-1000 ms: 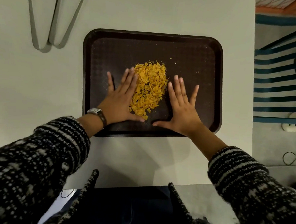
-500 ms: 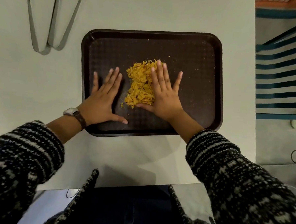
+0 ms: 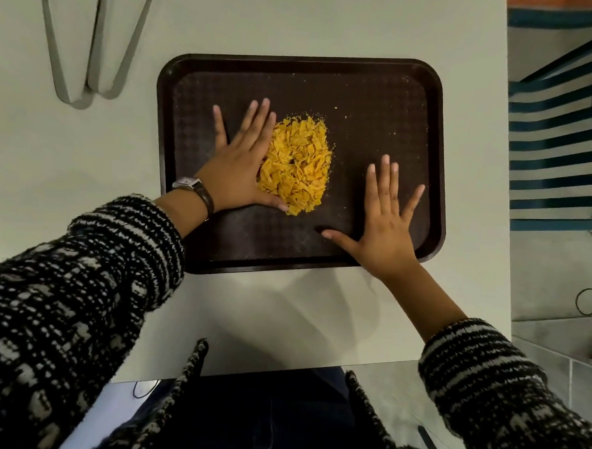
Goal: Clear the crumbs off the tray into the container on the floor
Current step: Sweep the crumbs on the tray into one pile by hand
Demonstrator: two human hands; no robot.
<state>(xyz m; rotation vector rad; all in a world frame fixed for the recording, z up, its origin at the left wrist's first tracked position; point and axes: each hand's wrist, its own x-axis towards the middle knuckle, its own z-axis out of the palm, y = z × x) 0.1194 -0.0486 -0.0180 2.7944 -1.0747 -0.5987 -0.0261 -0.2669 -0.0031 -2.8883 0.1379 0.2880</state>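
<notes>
At far left on the desk [image 3: 84, 179] lie metal tongs [image 3: 91, 42], well apart from the dark tray [image 3: 414, 93]. Next, the left hand [image 3: 235, 169] lies flat and released, its edge touching the heap of yellow crumbs [image 3: 296, 161] mid-tray. Right of the heap, the right hand [image 3: 387, 222] rests flat, fingers spread, grasping nothing, apart from the crumbs. Fine specks dot the tray's right side. No container shows. Risk, as I judge it: a hard push could scatter flakes over the low rim onto the desk.
</notes>
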